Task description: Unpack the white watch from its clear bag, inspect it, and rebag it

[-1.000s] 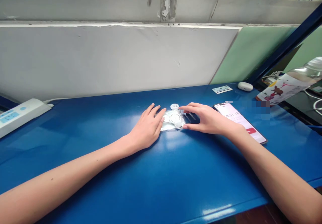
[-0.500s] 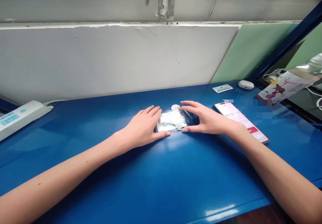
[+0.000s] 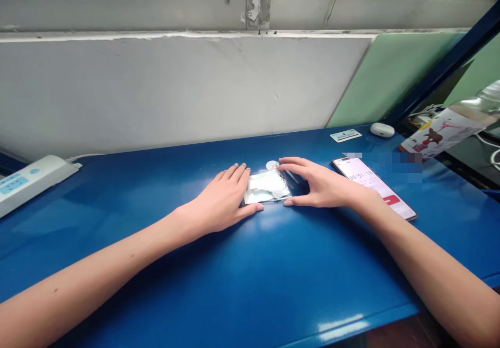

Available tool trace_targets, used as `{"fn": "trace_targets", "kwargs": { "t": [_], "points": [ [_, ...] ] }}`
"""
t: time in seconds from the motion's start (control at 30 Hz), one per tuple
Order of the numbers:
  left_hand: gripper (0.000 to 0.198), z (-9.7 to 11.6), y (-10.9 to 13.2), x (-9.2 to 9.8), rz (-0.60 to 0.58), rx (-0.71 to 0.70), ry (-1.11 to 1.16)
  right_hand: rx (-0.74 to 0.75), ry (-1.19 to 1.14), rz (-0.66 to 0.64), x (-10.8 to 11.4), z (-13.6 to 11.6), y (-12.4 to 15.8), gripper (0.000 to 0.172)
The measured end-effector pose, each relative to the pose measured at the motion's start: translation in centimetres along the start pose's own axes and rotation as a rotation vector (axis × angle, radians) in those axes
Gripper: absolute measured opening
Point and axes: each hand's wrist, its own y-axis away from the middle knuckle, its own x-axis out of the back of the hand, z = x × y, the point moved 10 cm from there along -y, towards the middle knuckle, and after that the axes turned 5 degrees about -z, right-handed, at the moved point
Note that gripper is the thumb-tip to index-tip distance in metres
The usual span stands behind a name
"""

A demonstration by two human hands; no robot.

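A small clear plastic packet with whitish contents lies flat on the blue table; glare hides what is inside. Across its left edge rests my left hand, palm down, fingers stretched out and thumb along the near side. My right hand is at the packet's right end, thumb and fingers spread apart in a C shape, fingertips at its far and near corners. A small round white disc sits at the packet's far edge, beside my right fingertips.
Right of my right hand lies a phone showing a timer. Behind it are a small card and a white earbud case. A labelled bottle stands at the far right. On the left is a white power strip; a wall closes the back.
Both hands stay almost still around the packet. The glare on the packet looks slightly different, and the whole view has shifted a little.
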Motion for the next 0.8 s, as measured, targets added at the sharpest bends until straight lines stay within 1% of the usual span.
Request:
{"fn": "trace_targets", "kwargs": {
  "t": [0.03, 0.13, 0.27, 0.4, 0.5, 0.53, 0.57, 0.63, 0.67, 0.73, 0.8],
  "points": [
    [0.089, -0.1, 0.1, 0.1, -0.009, -0.001, 0.016, -0.004, -0.008, -0.004, 0.0, 0.1, 0.0, 0.085],
    [0.082, -0.4, 0.2, 0.3, -0.064, -0.04, 0.042, -0.007, -0.032, -0.004, 0.0, 0.3, 0.1, 0.084],
    [0.081, -0.6, 0.3, 1.1, -0.03, -0.052, 0.032, 0.005, -0.02, 0.017, 0.0, 0.5, 0.2, 0.083],
    [0.077, 0.0, 0.4, 0.7, -0.06, -0.064, -0.026, 0.03, 0.038, 0.01, -0.1, 0.0, 0.2, 0.084],
    [0.071, 0.3, 0.5, 0.8, -0.048, -0.085, -0.009, 0.047, 0.068, 0.012, 0.0, -0.5, 0.2, 0.084],
    [0.07, 0.3, 0.4, 0.9, -0.04, -0.099, -0.005, 0.059, 0.072, 0.022, 0.2, -0.7, 0.2, 0.08],
    [0.069, 0.3, 0.4, 1.1, -0.033, -0.115, -0.004, 0.075, 0.073, 0.044, 0.4, -1.1, 0.2, 0.07],
    [0.065, 0.3, 0.2, 1.7, -0.009, -0.156, -0.003, 0.109, 0.073, 0.139, 1.3, -1.8, 0.2, 0.044],
    [0.062, 0.3, 0.1, 2.0, 0.006, -0.18, 0.009, 0.122, 0.072, 0.204, 1.9, -2.2, 0.3, 0.034],
    [0.054, 0.3, 0.0, 3.2, 0.083, -0.217, 0.057, 0.131, 0.052, 0.337, 3.1, -2.7, 0.5, 0.025],
    [0.049, 0.2, 0.0, 4.5, 0.193, -0.23, 0.092, 0.125, -0.015, 0.435, 4.0, -2.7, 0.8, 0.02]
  ]
}}
